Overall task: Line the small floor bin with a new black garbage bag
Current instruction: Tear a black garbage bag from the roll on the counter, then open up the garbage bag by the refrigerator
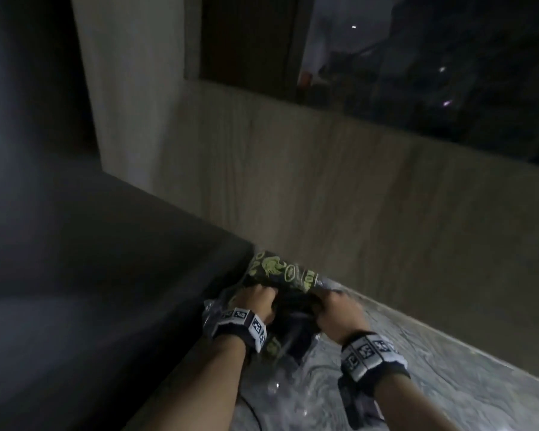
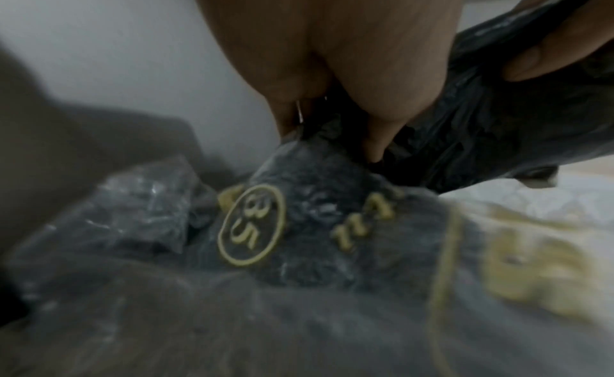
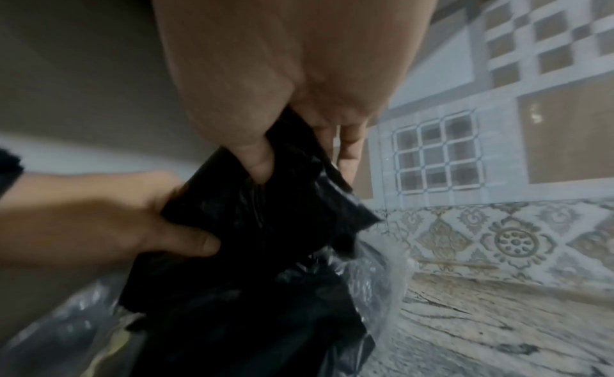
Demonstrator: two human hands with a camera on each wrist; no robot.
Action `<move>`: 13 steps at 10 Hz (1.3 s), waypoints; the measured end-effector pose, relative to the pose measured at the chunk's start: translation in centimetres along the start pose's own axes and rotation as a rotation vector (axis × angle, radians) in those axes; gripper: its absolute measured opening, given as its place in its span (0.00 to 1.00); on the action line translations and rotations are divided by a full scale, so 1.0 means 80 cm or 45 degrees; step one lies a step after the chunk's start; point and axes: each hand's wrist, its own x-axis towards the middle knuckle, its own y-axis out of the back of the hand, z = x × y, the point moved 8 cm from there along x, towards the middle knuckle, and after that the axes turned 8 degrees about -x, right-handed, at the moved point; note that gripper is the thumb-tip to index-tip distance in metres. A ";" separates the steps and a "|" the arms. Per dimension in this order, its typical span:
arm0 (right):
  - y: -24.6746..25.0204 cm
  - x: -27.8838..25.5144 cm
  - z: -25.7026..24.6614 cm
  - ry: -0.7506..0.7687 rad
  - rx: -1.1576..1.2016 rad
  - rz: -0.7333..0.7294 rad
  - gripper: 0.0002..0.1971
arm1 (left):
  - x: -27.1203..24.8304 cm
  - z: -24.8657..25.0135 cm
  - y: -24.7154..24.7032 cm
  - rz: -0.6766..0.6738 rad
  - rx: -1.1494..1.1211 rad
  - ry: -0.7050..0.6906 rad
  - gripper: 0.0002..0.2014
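Both hands are on a folded black garbage bag [image 3: 252, 225], working over a clear printed pack of bags [image 2: 299, 238] that lies on the marble-patterned floor [image 1: 433, 393], against the dark furniture edge [image 1: 137, 275] at the wall.

Left hand [image 1: 255, 301]: fingers curled round the bag's left end, thumb [image 3: 186, 242] pressed on its face. Also close on the pack mouth in the left wrist view, probably to pin the pack so it doesn't lift with the bag.

Right hand [image 1: 333, 309]: thumb and fingers [image 3: 255, 159] pinch the bag's upper right edge. The split grip looks meant to pull one bag clear of the stack or start opening the fold; can't tell which.

Bag state: still a compact folded slab, lower part still down in the clear wrapper [image 3: 375, 277]. Not shaken open.

Bin: not in any view. Location unknown.

Judgement: early stage, extraction only. Remaining: free the bag, find the mouth, open it, seat it in the bin and fold it over the rim.

Risks: thin film clings, so two bags may come out together; layers may be hard to separate. Frames are dim and motion-blurred, so finger detail is limited.
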 end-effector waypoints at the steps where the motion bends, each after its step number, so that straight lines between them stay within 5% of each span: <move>1: 0.038 -0.062 0.003 -0.006 0.138 0.140 0.23 | -0.050 0.004 0.034 0.118 -0.144 -0.008 0.12; 2: 0.081 -0.128 0.008 0.029 0.347 0.366 0.41 | -0.118 -0.001 0.059 0.104 -0.388 0.083 0.17; 3: 0.088 -0.188 -0.003 0.030 0.620 0.291 0.52 | -0.194 -0.005 0.093 0.056 -0.589 0.171 0.22; 4: 0.104 -0.258 -0.057 0.184 0.950 0.094 0.48 | -0.285 -0.011 0.134 0.028 -0.820 0.215 0.29; 5: 0.133 -0.337 -0.121 0.320 1.254 -0.040 0.34 | -0.368 -0.012 0.174 0.028 -1.036 0.169 0.30; 6: 0.144 -0.395 -0.171 0.387 1.425 -0.224 0.16 | -0.452 -0.013 0.210 0.073 -1.134 0.178 0.10; 7: 0.154 -0.437 -0.201 0.386 1.491 -0.259 0.11 | -0.512 -0.036 0.231 0.217 -1.221 0.295 0.11; 8: 0.165 -0.460 -0.229 0.442 1.486 -0.229 0.19 | -0.549 -0.063 0.230 0.257 -1.353 0.431 0.12; 9: 0.171 -0.478 -0.259 0.508 1.628 -0.373 0.28 | -0.563 -0.071 0.226 0.240 -1.513 0.449 0.02; 10: 0.171 -0.482 -0.271 0.496 1.580 -0.447 0.13 | -0.564 -0.069 0.225 0.245 -1.541 0.453 0.06; 11: 0.174 -0.465 -0.264 0.464 1.404 -0.225 0.13 | -0.559 -0.078 0.235 0.331 -1.136 0.485 0.11; 12: 0.175 -0.450 -0.249 0.414 1.177 0.024 0.15 | -0.548 -0.068 0.230 0.368 -1.032 0.402 0.38; 13: 0.176 -0.458 -0.258 0.460 1.169 0.153 0.18 | -0.553 -0.043 0.211 0.274 -1.146 0.275 0.46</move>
